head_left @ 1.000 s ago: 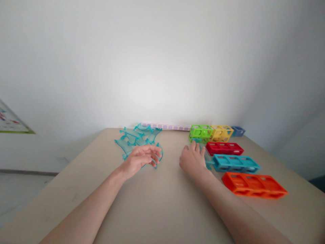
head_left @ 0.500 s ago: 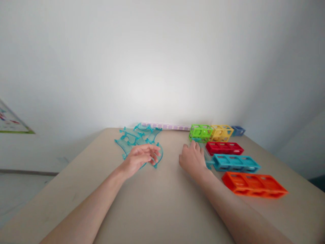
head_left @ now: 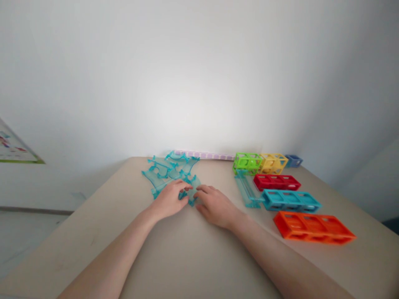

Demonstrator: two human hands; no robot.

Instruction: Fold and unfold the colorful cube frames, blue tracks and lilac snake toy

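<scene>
Both hands are at a curved, see-through teal track piece (head_left: 195, 182), which lies on the table at the near right of a group of similar teal track pieces (head_left: 162, 170). My left hand (head_left: 171, 199) is over its left side, thumb and fingers bent and apart. From the right, my right hand (head_left: 215, 205) reaches its edge with loosely curled, parted fingers. The fingers partly hide the piece, and no firm grip shows. Straight teal track pieces (head_left: 247, 189) lie together to the right of my right hand.
On the table's right side are open-frame blocks: green (head_left: 247, 162), yellow (head_left: 273, 163), dark blue (head_left: 293, 160), red (head_left: 277, 182), light blue (head_left: 291, 201) and orange (head_left: 314, 227). A pale purple strip (head_left: 205, 155) runs along the wall (head_left: 199, 83) behind the table (head_left: 193, 257).
My right hand has left the straight teal pieces and moved left to the curved piece. My left hand has shifted slightly right and lower. The straight pieces are now uncovered.
</scene>
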